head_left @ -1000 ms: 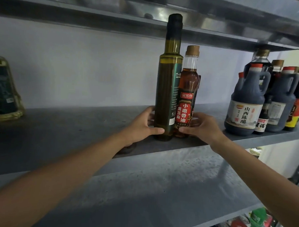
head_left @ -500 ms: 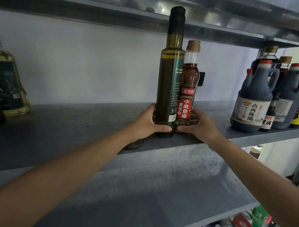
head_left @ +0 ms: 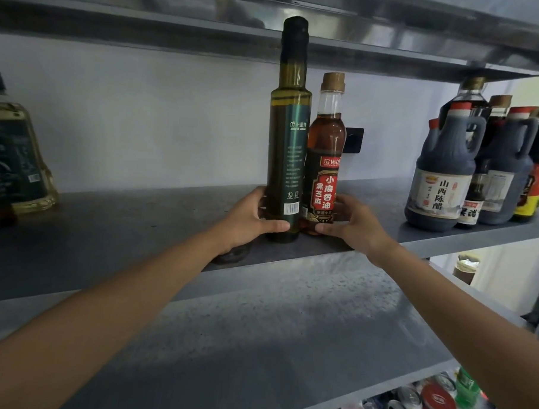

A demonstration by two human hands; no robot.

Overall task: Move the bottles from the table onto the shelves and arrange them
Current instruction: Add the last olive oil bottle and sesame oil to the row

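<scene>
Two bottles stand upright and side by side on the grey shelf [head_left: 106, 228], touching each other: a tall green oil bottle [head_left: 287, 149] on the left and a shorter sesame oil bottle [head_left: 324, 163] with a red label and a tan cap on the right. Both sit close to the shelf's front edge, roughly midway along it, with open shelf to either side.

Each hand takes one bottle low down, near the base, which looks like a sensible choice: a low hold keeps a tall, narrow bottle from tipping while it is slid or nudged. The left hand [head_left: 249, 215] wraps the foot of the green bottle, thumb across the front and fingers round the back, so its grip is clamped on that bottle. The right hand [head_left: 351, 220] mirrors it, thumb on the front of the sesame bottle and fingers curled behind, its grip closed on that one.

Both arms reach up and forward, nearly straight, converging on the pair from below (the shelf sits about at head height).

My guess is that the pair is being squared up together, labels facing out. To the right, well apart, a cluster of dark vinegar and soy bottles [head_left: 442, 168] already stands in a tight group; at the far left edge sits a large yellow oil jug [head_left: 17, 162].
</scene>
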